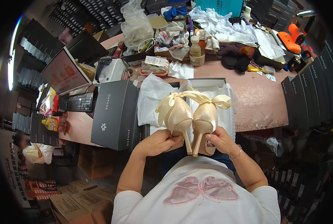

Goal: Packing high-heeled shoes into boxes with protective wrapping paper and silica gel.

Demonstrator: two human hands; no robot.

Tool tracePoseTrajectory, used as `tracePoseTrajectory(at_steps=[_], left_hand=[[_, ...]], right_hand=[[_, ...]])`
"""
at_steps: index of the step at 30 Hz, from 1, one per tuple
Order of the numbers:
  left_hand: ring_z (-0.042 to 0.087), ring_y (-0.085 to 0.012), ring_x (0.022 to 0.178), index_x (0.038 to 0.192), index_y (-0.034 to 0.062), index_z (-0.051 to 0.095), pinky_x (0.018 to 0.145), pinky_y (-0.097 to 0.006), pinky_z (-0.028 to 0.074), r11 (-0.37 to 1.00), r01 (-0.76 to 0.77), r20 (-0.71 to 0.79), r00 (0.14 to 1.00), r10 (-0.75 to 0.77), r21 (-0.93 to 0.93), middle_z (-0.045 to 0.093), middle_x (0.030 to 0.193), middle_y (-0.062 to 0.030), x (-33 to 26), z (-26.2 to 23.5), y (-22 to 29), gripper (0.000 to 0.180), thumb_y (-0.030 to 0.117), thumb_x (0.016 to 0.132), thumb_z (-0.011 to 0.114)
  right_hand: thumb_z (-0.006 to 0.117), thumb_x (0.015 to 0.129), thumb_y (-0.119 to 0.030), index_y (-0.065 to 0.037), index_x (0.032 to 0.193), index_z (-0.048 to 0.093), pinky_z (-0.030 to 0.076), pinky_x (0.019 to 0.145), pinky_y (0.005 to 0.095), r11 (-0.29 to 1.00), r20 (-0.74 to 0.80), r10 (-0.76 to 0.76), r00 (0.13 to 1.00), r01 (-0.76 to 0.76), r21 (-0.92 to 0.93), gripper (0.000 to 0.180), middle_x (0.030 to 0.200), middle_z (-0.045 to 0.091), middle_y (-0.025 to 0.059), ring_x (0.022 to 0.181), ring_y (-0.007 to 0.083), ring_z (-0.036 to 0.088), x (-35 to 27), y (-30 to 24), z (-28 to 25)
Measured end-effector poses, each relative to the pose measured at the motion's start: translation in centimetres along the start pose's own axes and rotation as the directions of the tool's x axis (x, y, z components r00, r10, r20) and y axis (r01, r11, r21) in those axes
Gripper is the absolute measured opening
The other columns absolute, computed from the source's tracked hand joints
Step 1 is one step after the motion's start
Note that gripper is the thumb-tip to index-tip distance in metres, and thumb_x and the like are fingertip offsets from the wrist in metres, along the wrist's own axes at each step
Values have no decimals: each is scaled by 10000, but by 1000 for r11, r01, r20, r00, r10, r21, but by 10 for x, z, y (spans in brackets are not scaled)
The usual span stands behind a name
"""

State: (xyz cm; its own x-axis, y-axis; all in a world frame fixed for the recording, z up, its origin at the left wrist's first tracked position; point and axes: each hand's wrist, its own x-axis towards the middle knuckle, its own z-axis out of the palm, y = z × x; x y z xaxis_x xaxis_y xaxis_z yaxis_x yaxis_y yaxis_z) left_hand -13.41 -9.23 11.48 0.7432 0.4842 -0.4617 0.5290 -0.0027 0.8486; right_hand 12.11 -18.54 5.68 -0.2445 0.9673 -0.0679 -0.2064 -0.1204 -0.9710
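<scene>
A pair of pale gold high-heeled shoes is held up side by side in front of me, heels toward me, with cream ribbon bows at the ankles. My left hand (161,142) grips the left shoe (178,115) near its sole, thumb along the side. The right shoe (205,117) is in my right hand (222,141), its thumb close to the slim heel. Both hands are closed, and their other fingers are partly hidden under the shoes. Behind the shoes lies an open shoebox (226,127) lined with white tissue paper (151,99).
A dark lidded shoebox (112,115) stands left of the open one, near a keyboard (80,102) and monitor (66,71). Stacked dark boxes (304,93) line the right side. Bottles (195,46), crumpled paper (226,26) and an orange tape dispenser (289,42) crowd the pink table's (261,108) back.
</scene>
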Motion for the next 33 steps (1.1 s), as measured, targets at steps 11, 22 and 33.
tracePoseTrajectory(at_steps=[11,22,33], left_hand=[[563,-354,1073,1173,-45,522,874,-416,451,779,119,-416,888,194,616,557,1171,-258,23,-30,1,436,231,856,640],[583,-258,998,1001,98,649,1002,-473,410,705,-222,-366,729,579,674,634,911,-59,-29,24,-10,397,44,632,783],[460,-355,1217,1180,21,580,1072,-504,305,600,-332,-246,690,680,728,512,1312,-166,64,-3,80,486,224,766,737]], right_hand=[[543,865,-128,-9,1072,598,481,684,295,929,-117,-149,982,99,-356,245,821,626,91,710,148,568,-6,-57,18],[599,868,-132,-47,1476,246,341,1079,391,803,362,-79,929,-156,576,708,1457,367,114,1317,221,399,-1,-33,14],[740,700,-462,78,1311,459,456,997,440,784,-108,44,993,33,619,862,1266,536,254,1159,367,561,-87,7,-48]])
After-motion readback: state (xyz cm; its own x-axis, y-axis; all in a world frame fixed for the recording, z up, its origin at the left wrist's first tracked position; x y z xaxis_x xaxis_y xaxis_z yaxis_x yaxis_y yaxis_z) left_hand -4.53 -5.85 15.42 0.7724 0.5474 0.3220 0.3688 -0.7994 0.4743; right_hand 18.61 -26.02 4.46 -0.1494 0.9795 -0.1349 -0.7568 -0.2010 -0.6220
